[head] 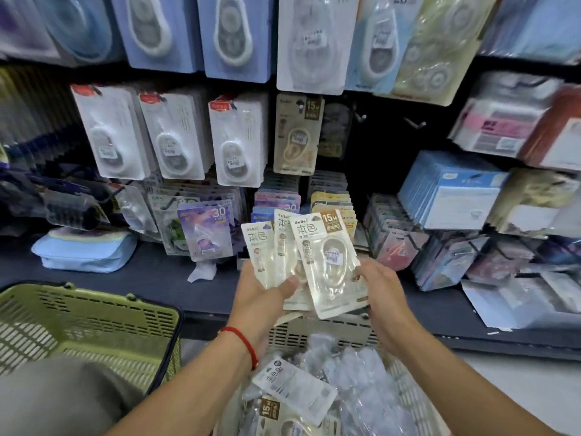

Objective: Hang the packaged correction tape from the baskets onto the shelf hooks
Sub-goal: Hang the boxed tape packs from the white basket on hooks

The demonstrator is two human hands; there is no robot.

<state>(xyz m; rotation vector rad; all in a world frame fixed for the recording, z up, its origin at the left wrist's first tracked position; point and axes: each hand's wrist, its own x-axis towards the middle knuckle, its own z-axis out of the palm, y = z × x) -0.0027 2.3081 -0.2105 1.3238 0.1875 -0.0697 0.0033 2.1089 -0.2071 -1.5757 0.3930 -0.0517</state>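
Cream glossy blister-carded correction tape packs (317, 262), fanned between the left hand (264, 297) and right hand (382, 289), both gripping: probably light, stiff, slippery; best pinched low, hang-holes free.

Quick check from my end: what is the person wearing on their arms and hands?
Both forearms are bare, with no sleeves in view, and neither the left hand nor the right hand has a glove. The only thing worn is a thin red string bracelet around the left wrist. No rings or watch show.
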